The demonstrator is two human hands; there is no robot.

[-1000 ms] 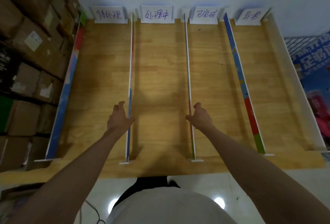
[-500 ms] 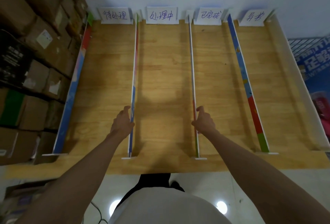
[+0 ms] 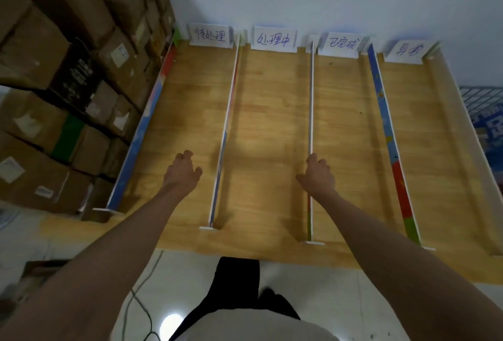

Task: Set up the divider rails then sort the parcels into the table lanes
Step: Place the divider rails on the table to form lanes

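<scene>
A wooden table (image 3: 269, 123) carries several upright divider rails running front to back. My left hand (image 3: 181, 170) hovers with loosely curled fingers just left of the second rail (image 3: 227, 128), apart from it and holding nothing. My right hand (image 3: 315, 174) lies over the third rail (image 3: 311, 101), thumb spread to the left and fingers to the right, not pinching it. A blue, red and green rail (image 3: 386, 134) stands further right. No parcel lies in any lane.
Four handwritten label cards (image 3: 273, 40) stand along the table's back edge. A blue rail (image 3: 141, 134) lines the left edge, a white one (image 3: 468, 134) the right. Stacked cardboard boxes (image 3: 68, 74) crowd the left. A wire rack (image 3: 484, 106) is at right.
My left hand has come off the second rail and moved a little to the left. My right hand stays over the third rail.
</scene>
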